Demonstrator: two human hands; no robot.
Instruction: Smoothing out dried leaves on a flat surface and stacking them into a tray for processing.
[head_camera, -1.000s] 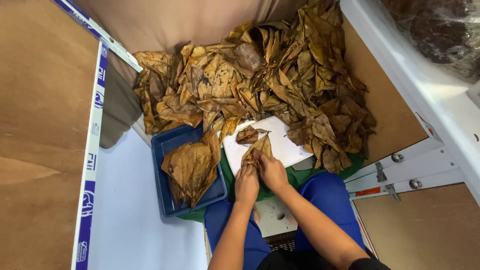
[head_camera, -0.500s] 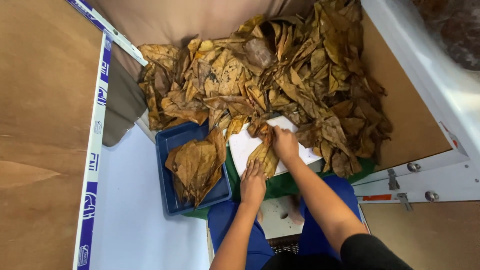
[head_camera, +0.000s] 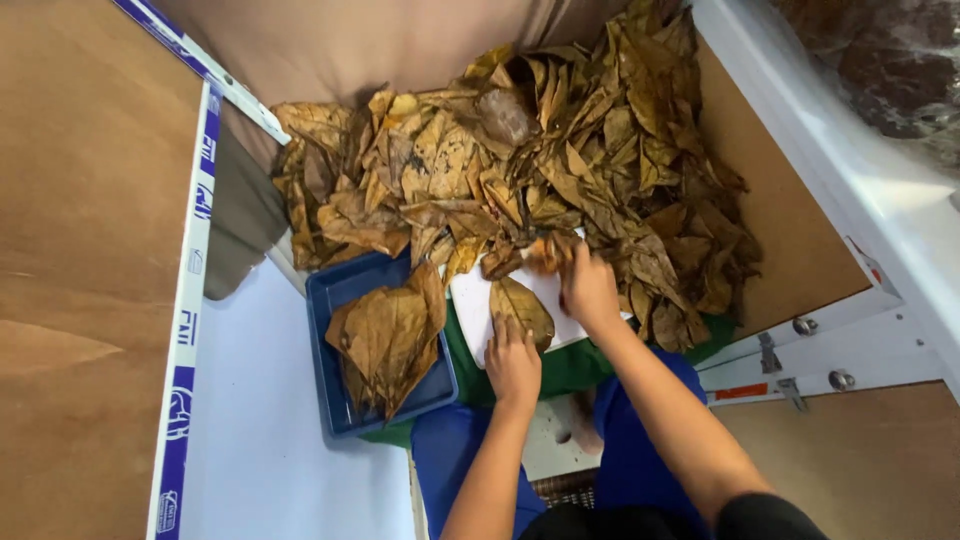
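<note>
Fingers of the left hand (head_camera: 513, 362) press flat on a dry leaf (head_camera: 523, 308) atop the white board (head_camera: 478, 310); right hand (head_camera: 588, 288) curls around a leaf in the pile (head_camera: 520, 160), grip unclear.

leaves (head_camera: 520, 180): dry, crinkly, matt | tray (head_camera: 325, 300): blue plastic, smooth | panel (head_camera: 80, 250): wood, matt

"What's around my hands?"

"My left hand (head_camera: 513, 362) has the blue tray (head_camera: 330, 300) just to its left, already filled with stacked leaves (head_camera: 388, 335). Past the tray the white floor (head_camera: 260, 440) lies open."

"And ahead?"

"The heap of dry leaves (head_camera: 520, 170) blocks everything beyond my right hand (head_camera: 590, 290). To its right stand the brown board (head_camera: 790, 240) and the white frame (head_camera: 850, 190). Room remains only on the white sheet (head_camera: 475, 305) between both hands."
</note>
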